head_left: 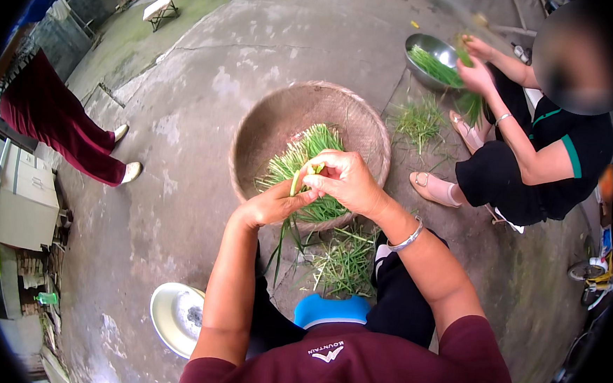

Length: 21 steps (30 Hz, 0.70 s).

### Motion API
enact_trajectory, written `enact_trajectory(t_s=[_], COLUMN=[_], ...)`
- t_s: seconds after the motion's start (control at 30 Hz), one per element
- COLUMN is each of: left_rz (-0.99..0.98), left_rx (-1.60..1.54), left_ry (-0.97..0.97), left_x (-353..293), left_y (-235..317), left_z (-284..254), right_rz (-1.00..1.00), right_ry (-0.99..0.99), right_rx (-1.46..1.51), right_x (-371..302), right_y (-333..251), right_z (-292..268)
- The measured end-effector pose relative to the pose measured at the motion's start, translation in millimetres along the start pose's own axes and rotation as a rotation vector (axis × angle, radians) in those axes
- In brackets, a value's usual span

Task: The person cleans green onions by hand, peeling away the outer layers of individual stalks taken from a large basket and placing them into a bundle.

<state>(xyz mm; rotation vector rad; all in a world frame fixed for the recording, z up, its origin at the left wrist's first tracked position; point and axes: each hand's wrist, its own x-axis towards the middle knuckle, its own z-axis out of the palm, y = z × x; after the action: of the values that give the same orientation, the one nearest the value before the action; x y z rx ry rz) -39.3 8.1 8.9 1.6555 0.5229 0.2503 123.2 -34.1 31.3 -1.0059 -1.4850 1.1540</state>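
My left hand (276,204) is closed round a few green chives (295,184). Their pale ends point up past my fingers, and their long leaves hang below the hand. Just to the right, my right hand (348,182) pinches at the pale ends with thumb and forefinger. Both hands are over the near side of a round woven basket (246,128). Inside it lies a thick heap of chives (324,140), pale ends toward the left. My hands hide part of this heap.
Loose green trimmings (344,264) lie between my feet, before a blue stool (331,311). A pale basin (162,319) stands at my left. At the right, a seated person (534,142) handles greens over a metal bowl (415,45). Another person (65,120) stands at the left.
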Motion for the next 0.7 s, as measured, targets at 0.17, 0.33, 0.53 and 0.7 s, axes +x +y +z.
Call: enact_trajectory(t_s=[0.17, 0.33, 0.53, 0.7], left_rz=[-0.040, -0.067, 0.008, -0.058], left_rx=[-0.072, -0.195, -0.241, -0.284], left_ry=[-0.020, -0.004, -0.068, 0.042], left_x=[-1, 0, 14, 15], left_y=[4, 4, 15, 13], left_z=[2, 6, 15, 18], right_rz=[0.005, -0.003, 0.188, 0.154], right_ry=[-0.039, -0.069, -0.086, -0.100], right_rx=[0.097, 0.059, 0.193, 0.196], right_x=[0, 0, 0, 7], right_y=[-7, -10, -20, -11], right_z=[2, 0, -1, -1])
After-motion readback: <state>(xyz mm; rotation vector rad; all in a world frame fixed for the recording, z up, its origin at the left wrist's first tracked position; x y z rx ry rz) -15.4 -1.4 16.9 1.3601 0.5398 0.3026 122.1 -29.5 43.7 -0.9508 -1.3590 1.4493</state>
